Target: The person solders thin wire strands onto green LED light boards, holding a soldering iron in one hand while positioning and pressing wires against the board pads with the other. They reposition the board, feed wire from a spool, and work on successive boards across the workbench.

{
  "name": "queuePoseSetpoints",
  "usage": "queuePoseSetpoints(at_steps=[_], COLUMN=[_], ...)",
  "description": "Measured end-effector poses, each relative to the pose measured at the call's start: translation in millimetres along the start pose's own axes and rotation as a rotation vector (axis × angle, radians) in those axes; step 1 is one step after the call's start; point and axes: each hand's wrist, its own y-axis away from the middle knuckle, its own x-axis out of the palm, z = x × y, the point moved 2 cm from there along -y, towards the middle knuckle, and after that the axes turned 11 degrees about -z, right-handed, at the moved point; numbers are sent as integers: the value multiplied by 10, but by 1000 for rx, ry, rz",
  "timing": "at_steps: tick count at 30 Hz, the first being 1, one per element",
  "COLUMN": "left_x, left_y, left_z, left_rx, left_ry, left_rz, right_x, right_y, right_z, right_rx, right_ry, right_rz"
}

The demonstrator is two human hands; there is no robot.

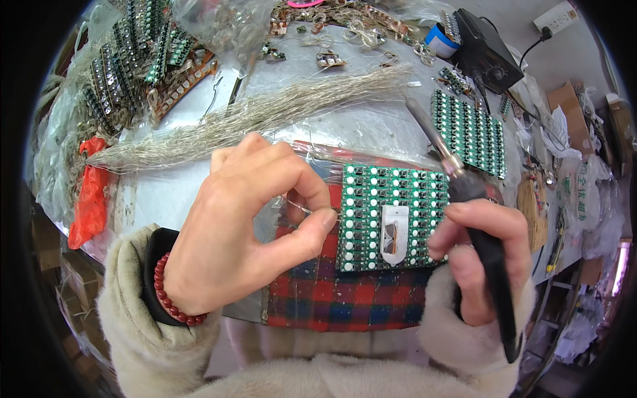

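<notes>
My left hand point(245, 192) is closed in a pinch at the left edge of a green circuit board panel point(360, 249) set with rows of white and black buttons. Between thumb and forefinger runs a fine wire point(298, 206), its end at the board edge hidden by the fingertips. A soldering iron point(468, 189) with a black handle is gripped in my right hand point(491, 232), its metal tip pointing up and away, clear of the board. On the panel lies a small white rounded piece point(395, 211) with a dark shiny window. Under the panel is a red and blue plaid cloth point(345, 298).
A long bundle of thin silvery wires point(265, 116) stretches across the table behind my hands, tied with red plastic point(89, 199). Another button panel point(468, 129) lies at right, near a black soldering station point(488, 56). Wired circuit strips point(133, 66) pile up at far left.
</notes>
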Motion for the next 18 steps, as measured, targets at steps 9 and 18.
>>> queuePoseSetpoints(at_steps=[9, 18], left_x=[134, 164], left_y=[-113, -60], left_z=[232, 318], left_rx=[19, -56], left_ry=[-55, -11], left_rz=[-65, -55], right_x=[14, -7], right_y=[40, 44], right_z=[-7, -175], right_rx=[249, 13], right_ry=[-89, 89], right_rz=[-246, -313])
